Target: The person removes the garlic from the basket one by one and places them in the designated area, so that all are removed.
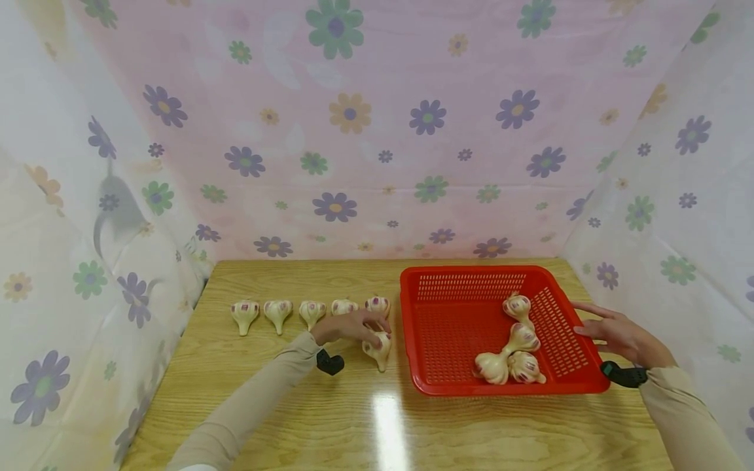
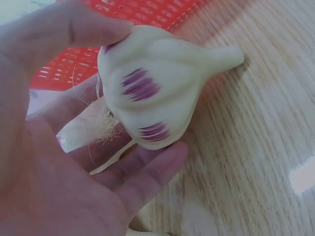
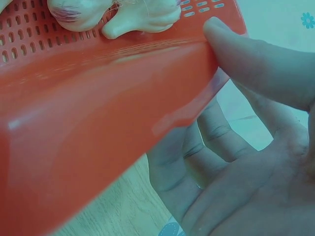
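Note:
My left hand [image 1: 356, 327] holds a garlic bulb [image 1: 383, 347] between thumb and fingers, just left of the red basket [image 1: 459, 390]. In the left wrist view this garlic bulb [image 2: 152, 88] shows purple streaks and a stem pointing away from the palm; I cannot tell whether it touches the table. At the basket's right side, my right hand [image 1: 624, 337] grips the rim. Its thumb [image 3: 261, 59] lies over the edge while the other fingers curl beneath, as the right wrist view shows. Several garlic bulbs [image 1: 523, 338] lie in the basket's right half.
Behind my left hand, several garlic bulbs [image 1: 278, 313] stand in a row across the wooden table [image 1: 283, 418], stems towards me; the hand partly covers some. Flower-patterned cloth [image 1: 389, 131] encloses the table at the back and both sides.

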{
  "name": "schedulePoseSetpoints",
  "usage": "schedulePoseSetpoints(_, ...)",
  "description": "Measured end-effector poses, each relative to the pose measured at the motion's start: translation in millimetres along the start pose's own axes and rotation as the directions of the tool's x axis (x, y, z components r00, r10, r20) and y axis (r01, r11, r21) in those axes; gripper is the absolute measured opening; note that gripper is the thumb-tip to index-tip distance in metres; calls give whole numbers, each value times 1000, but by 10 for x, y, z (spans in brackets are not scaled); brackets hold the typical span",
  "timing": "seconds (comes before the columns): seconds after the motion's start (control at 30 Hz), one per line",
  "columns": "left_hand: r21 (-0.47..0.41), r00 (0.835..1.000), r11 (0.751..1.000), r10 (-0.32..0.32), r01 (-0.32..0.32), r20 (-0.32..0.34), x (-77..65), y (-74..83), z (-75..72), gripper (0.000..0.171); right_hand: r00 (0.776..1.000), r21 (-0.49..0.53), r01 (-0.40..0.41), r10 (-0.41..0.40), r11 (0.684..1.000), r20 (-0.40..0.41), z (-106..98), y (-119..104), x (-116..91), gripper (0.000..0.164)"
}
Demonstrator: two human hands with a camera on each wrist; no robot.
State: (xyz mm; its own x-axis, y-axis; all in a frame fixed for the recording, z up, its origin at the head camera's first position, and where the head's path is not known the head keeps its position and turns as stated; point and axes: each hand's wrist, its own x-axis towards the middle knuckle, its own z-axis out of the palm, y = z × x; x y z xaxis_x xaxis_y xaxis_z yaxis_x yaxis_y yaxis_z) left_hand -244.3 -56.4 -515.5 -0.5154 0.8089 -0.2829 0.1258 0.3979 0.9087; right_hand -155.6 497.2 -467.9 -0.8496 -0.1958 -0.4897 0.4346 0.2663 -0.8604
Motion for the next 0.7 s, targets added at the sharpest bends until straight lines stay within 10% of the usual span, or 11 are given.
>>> schedulePoseSetpoints(0.7,58,995,998,-12,18,-102,-46,-30,92,36,1000,50,9,-11,999,25,3,8,-3,41)
